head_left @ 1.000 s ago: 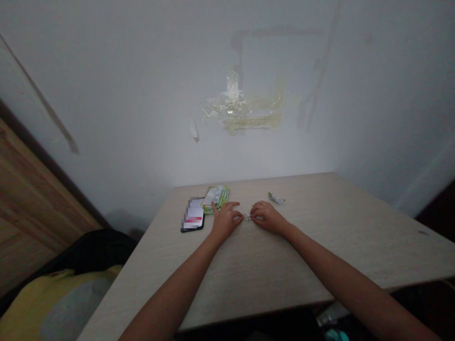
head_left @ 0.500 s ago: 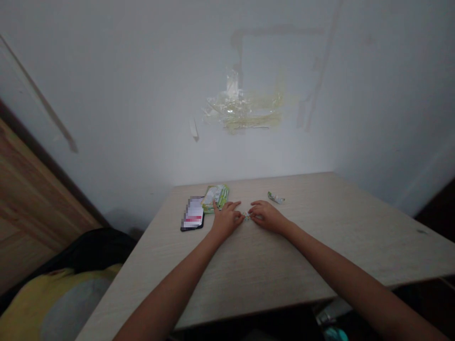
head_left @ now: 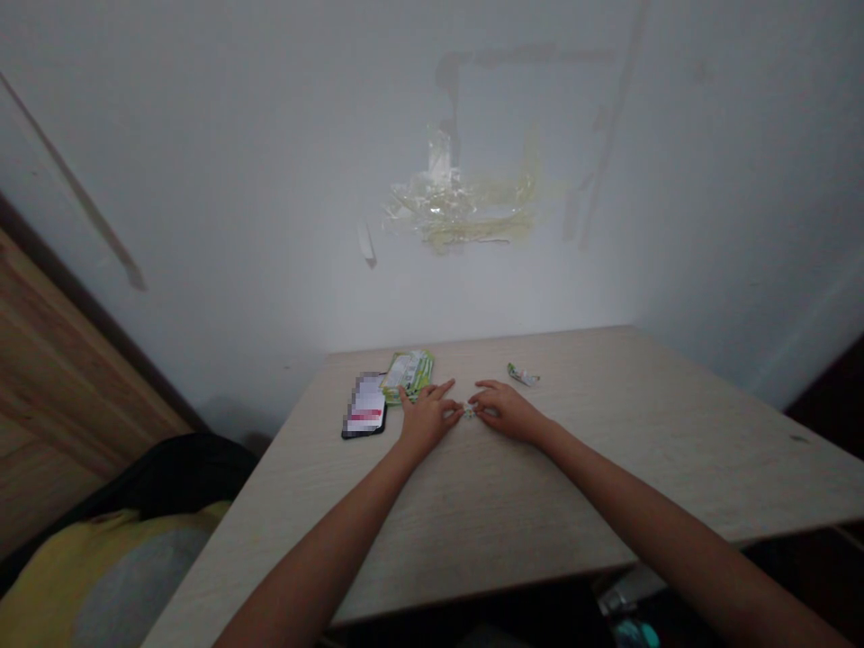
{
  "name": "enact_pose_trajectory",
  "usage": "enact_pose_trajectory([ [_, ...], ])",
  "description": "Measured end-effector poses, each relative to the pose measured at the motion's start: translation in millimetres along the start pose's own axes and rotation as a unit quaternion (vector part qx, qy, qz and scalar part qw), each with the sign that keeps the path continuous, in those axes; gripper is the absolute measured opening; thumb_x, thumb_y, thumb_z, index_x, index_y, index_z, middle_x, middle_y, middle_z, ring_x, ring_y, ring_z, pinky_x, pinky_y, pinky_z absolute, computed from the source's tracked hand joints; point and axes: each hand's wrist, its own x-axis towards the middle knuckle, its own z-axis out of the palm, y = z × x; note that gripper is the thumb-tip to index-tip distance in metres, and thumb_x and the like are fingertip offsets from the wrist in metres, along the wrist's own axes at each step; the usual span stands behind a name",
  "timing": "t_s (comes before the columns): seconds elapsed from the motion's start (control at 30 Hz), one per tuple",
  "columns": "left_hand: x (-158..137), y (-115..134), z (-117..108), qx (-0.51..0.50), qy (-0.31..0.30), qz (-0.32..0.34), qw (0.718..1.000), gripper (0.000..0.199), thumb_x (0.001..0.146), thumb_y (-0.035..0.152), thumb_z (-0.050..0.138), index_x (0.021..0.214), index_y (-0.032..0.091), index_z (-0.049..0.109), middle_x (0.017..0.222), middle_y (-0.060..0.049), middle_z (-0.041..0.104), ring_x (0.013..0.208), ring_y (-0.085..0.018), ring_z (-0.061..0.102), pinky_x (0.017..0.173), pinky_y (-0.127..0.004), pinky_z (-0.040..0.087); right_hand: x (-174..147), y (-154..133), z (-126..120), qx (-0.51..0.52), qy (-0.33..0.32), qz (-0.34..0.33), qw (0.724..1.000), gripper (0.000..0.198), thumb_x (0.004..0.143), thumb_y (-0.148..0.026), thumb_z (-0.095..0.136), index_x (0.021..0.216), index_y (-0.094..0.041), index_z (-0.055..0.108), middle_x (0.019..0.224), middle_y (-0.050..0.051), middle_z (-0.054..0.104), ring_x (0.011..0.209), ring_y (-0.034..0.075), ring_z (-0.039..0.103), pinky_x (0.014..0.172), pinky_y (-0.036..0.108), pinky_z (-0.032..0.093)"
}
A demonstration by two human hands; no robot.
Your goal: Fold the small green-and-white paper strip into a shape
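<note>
Between my two hands, low over the table, is a small white piece with green specks (head_left: 469,410), too small for me to name. My left hand (head_left: 429,418) pinches its left side with thumb and fingertip, the other fingers stretched out toward the green packet. My right hand (head_left: 505,410) pinches the right side, its other fingers bent above. Just behind my left hand lies a green and white packet (head_left: 408,371). A phone (head_left: 368,405) with a lit screen lies left of it, close to the packet.
A crumpled green and white wrapper (head_left: 524,375) lies beyond my right hand. The pale wooden table (head_left: 607,396) meets a wall (head_left: 270,180) with old clear tape (head_left: 438,202) on it. A yellow and grey cushion-like thing (head_left: 114,576) is at the lower left.
Both hands stay in nearly the same place, still pinching the small piece. My left hand's outer fingers have shifted slightly. The packet and phone have not moved on the table.
</note>
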Motion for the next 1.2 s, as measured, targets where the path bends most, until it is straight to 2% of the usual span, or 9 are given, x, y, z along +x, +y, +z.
enact_pose_trajectory([
  [0.13,0,0,0,0.007,-0.005,-0.009,1.0,0.02,0.088,0.048,0.056,0.099,0.046,0.072,0.147,0.007,0.049,0.131,-0.032,0.045,0.105,-0.081,-0.002,-1,-1,-1,0.007,-0.005,0.003,1.0,0.021,0.086,-0.017,0.06,0.102,-0.023,0.073,0.104,0.007,0.074,0.127,0.026,0.052,0.106,0.046,0.042],
  [0.3,-1,2,1,0.028,0.008,-0.012,1.0,0.02,0.088,0.048,0.056,0.099,0.046,0.073,0.148,0.006,0.048,0.136,-0.034,0.04,0.105,-0.081,-0.001,-2,-1,2,0.009,-0.005,0.038,0.999,0.028,0.089,-0.019,0.058,0.114,-0.023,0.07,0.119,0.01,0.068,0.131,0.026,0.048,0.104,0.045,0.044],
  [0.53,-1,3,2,0.017,0.017,0.001,1.0,0.022,0.089,0.042,0.056,0.104,0.042,0.071,0.143,0.002,0.054,0.135,-0.032,0.041,0.107,-0.079,-0.003,-2,9,9,0.052,0.025,0.056,0.997,0.016,0.089,-0.022,0.061,0.099,-0.024,0.073,0.112,0.007,0.071,0.123,0.024,0.055,0.104,0.044,0.044],
  [0.63,1,2,2,-0.001,0.017,0.0,1.0,0.019,0.089,0.041,0.057,0.101,0.04,0.072,0.141,0.002,0.055,0.134,-0.031,0.042,0.107,-0.08,-0.003,-1,14,12,0.065,0.045,0.045,0.996,0.012,0.087,-0.021,0.063,0.092,-0.023,0.074,0.106,0.006,0.073,0.114,0.023,0.059,0.101,0.042,0.045],
  [0.77,4,1,2,-0.017,0.009,-0.017,1.0,0.016,0.087,0.039,0.06,0.095,0.04,0.073,0.142,0.003,0.054,0.134,-0.031,0.041,0.105,-0.081,-0.002,1,19,18,0.061,0.074,0.075,0.993,0.01,0.085,-0.024,0.065,0.085,-0.021,0.075,0.101,0.008,0.071,0.101,0.022,0.062,0.096,0.04,0.047],
  [0.97,7,1,2,-0.022,0.012,-0.03,0.999,0.015,0.087,0.038,0.06,0.092,0.04,0.074,0.141,0.004,0.055,0.132,-0.032,0.043,0.104,-0.083,0.0,2,19,24,0.041,0.077,0.119,0.989,0.01,0.082,-0.022,0.066,0.083,-0.022,0.076,0.105,0.009,0.068,0.102,0.023,0.06,0.095,0.039,0.047],
  [1.2,6,2,0,-0.006,0.005,-0.03,1.0,0.015,0.085,0.039,0.062,0.093,0.041,0.074,0.142,0.005,0.054,0.131,-0.032,0.045,0.105,-0.081,-0.001,5,9,22,0.017,0.069,0.135,0.988,0.01,0.079,-0.018,0.065,0.08,-0.019,0.075,0.107,0.011,0.067,0.105,0.025,0.059,0.097,0.039,0.045],
])
